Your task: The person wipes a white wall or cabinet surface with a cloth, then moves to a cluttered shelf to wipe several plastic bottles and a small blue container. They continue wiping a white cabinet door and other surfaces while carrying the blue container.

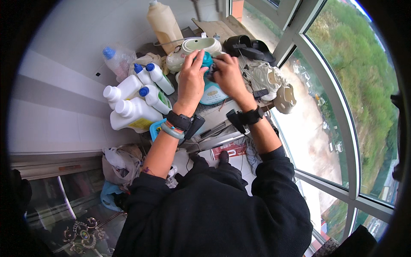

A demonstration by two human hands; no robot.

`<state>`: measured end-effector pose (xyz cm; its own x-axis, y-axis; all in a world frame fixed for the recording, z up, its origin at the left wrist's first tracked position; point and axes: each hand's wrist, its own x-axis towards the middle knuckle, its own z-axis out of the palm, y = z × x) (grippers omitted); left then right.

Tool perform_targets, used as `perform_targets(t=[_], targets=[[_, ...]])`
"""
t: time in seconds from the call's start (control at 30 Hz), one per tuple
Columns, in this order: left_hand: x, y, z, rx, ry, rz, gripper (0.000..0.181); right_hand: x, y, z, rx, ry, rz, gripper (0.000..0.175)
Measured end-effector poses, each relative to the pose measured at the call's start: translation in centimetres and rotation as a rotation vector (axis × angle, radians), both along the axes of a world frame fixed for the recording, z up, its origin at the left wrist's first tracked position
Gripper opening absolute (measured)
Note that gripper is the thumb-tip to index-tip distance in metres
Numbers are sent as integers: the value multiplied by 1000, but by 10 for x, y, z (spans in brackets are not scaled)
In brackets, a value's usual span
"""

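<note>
A teal bottle (pixel 213 93) with a label stands upright on the cluttered worktop, between my hands. My left hand (pixel 192 78) is at the bottle's teal cap (pixel 207 59), its fingertips against the near-left side and top. In my right hand (pixel 228 72) is a dark, crumpled cloth (pixel 212 71), pinched close to the cap and neck. Whether the cloth touches the cap cannot be told. Behind the bottle sits a pale clog (pixel 201 45), partly hidden by my fingers.
White bottles (pixel 138 110), some with blue caps, crowd the left beside the wall. A large beige jug (pixel 165 25) stands behind. Black slides (pixel 249 48), white sneakers (pixel 265 75) and a beige clog (pixel 285 99) lie at right near the window frame (pixel 354 128).
</note>
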<state>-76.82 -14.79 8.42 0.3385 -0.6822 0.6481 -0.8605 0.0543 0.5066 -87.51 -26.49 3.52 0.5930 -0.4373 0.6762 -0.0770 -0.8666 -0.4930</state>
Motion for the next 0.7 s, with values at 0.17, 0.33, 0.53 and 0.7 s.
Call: perform_targets(t=[0.17, 0.33, 0.53, 0.7], targets=[[0, 3, 0, 3, -63, 7, 52, -12, -28, -11, 168, 163, -254, 23], [-2, 2, 2, 6, 3, -1, 51, -26, -19, -20, 206, 111, -215, 35], [-5, 1, 5, 32, -70, -17, 50, -15, -4, -28, 199, -114, -96, 41], [-6, 1, 6, 21, -80, -14, 50, -21, -17, -42, 436, 73, -356, 39]])
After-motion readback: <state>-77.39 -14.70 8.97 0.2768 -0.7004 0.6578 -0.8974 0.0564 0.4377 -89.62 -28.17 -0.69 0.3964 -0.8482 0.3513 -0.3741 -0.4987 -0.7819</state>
